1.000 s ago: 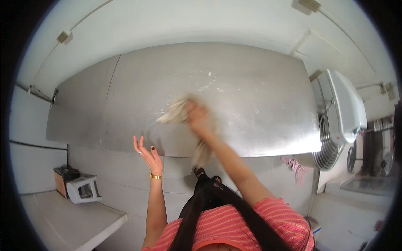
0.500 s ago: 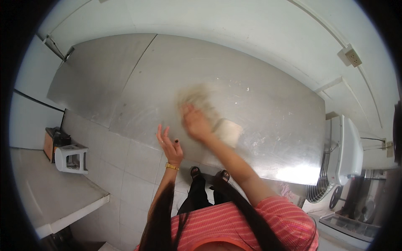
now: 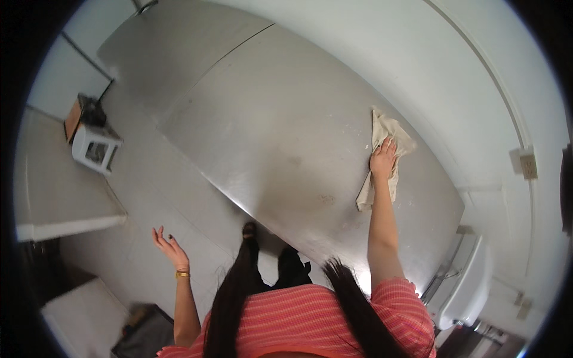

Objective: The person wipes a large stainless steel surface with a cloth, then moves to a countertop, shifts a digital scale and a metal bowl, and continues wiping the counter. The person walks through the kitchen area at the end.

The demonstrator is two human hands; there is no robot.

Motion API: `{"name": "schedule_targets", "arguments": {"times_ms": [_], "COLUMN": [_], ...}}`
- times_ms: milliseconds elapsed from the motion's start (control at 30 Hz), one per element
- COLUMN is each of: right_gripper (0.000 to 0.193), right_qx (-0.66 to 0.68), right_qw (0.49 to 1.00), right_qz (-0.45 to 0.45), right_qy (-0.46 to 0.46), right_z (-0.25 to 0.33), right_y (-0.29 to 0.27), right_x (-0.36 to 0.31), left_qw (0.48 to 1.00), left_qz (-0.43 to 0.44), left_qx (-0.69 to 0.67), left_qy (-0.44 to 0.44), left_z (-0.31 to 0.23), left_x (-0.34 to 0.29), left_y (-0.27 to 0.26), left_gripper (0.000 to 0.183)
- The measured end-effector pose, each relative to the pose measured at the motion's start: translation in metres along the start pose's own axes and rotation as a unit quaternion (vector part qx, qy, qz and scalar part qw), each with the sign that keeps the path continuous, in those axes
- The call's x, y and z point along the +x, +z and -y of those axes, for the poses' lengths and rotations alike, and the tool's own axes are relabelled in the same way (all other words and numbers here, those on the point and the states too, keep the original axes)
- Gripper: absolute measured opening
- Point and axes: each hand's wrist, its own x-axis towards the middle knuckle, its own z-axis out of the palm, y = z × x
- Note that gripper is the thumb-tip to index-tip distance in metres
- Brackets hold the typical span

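My right hand (image 3: 384,160) presses down on a crumpled cream cloth (image 3: 394,132), its arm stretched out over a steel table (image 3: 268,113). The fingers bear on the cloth's folds, and the cloth spreads out on both sides of the hand, near the table's far edge. White specks (image 3: 347,126) lie on the metal just left of the cloth. My left hand (image 3: 172,249), with a gold band at the wrist, hangs in the air over the floor, apart from the table. It holds nothing and its fingers are spread.
A white wall (image 3: 453,101) with an outlet (image 3: 528,166) runs behind the table. At its right end stands a white appliance (image 3: 462,286). To the left, a small white stool (image 3: 95,149) and a box (image 3: 73,116) sit by a counter (image 3: 65,185).
My right hand has carried the cloth from the table's middle to the right and toward the far edge. My left hand has dropped back to the left. The view has turned.
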Motion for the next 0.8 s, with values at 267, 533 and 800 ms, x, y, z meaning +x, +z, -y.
{"name": "schedule_targets", "arguments": {"times_ms": [267,533,800], "right_gripper": [0.047,0.03,0.021], "right_qx": [0.148,0.266,0.257], "right_qw": [0.887,0.964,0.911], "right_qz": [0.13,0.012,0.047], "right_qy": [-0.417,-0.027,-0.319], "right_z": [0.173,0.031,0.181], "right_y": [-0.017,0.011,0.011], "right_x": [-0.188,-0.029,-0.172], "left_qw": [0.99,0.982,0.976], "left_qz": [0.074,0.163,0.185], "left_qx": [0.071,0.094,0.083], "left_qy": [-0.097,-0.026,-0.077], "left_z": [0.031,0.006,0.042], "left_x": [-0.087,-0.064,-0.083], "left_y": [-0.01,-0.003,-0.015], "left_gripper": [0.038,0.036,0.038]}}
